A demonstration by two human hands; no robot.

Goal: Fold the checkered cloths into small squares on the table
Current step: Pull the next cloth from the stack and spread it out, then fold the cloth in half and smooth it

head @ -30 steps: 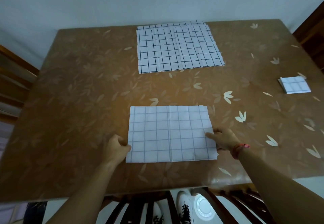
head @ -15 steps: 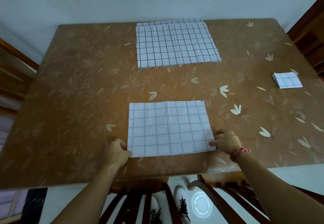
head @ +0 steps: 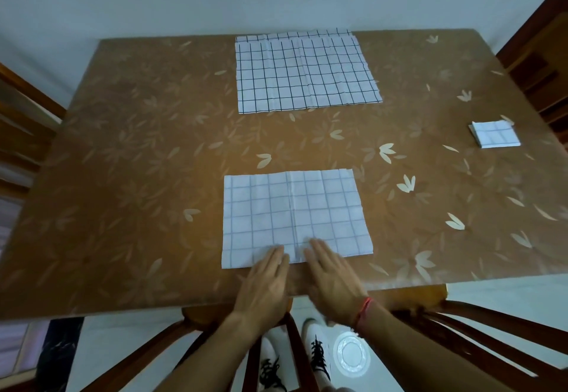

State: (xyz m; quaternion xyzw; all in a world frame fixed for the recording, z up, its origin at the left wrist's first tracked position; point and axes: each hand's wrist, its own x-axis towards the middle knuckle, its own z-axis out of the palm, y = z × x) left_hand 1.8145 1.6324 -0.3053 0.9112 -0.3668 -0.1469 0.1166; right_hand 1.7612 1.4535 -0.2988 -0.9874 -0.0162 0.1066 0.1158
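Near cloth (head: 295,216): I saw it lying flat by the front edge of the desk (head: 138,176), pale checks, a crease down its middle.
Left hand (head: 264,281): fingertips rested on the cloth's near edge, just left of the crease; grip apart, fingers straight, holding nothing.
Right hand (head: 332,278): flat just right of the crease, grip likewise apart; it was blurred, so the contact looked light at best.
Wristband (head: 364,310): red, on the right wrist.
Far cloth (head: 304,75): spread at the back edge, darker lines.
Folded square (head: 495,135): far right, well apart.
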